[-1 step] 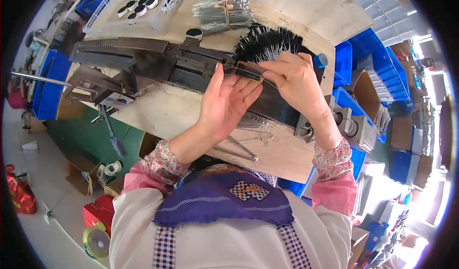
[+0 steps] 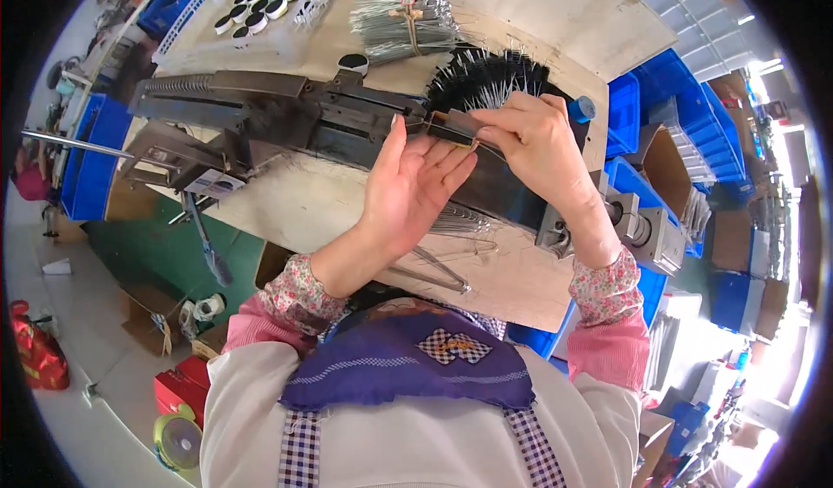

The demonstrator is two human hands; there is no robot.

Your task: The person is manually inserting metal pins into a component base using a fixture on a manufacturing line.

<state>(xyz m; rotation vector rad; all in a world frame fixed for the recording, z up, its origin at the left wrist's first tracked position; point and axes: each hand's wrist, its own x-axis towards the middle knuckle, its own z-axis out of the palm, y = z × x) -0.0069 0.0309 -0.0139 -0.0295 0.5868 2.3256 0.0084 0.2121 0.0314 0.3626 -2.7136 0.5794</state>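
A long dark metal machine (image 2: 260, 111) lies across the wooden table in front of me. My left hand (image 2: 408, 189) is at its near side, palm up, thumb raised and fingers stretched out, with nothing in it. The fingertips come close to a narrow metal slot (image 2: 447, 130). At the right end of this slot my right hand (image 2: 542, 150) is closed, thumb and forefinger pinched beside a small dark plate. What sits between the fingertips is too small to name. Just behind lies a pile of black-bristled wire brushes (image 2: 495, 80).
A tied bundle of metal wires (image 2: 403, 24) lies at the back, beside a clear tray (image 2: 186, 50) with several black-topped white discs. Bent wires (image 2: 434, 267) lie near the table's front edge. Blue crates (image 2: 685, 115) stand to the right. A green fan (image 2: 178, 440) is at lower left.
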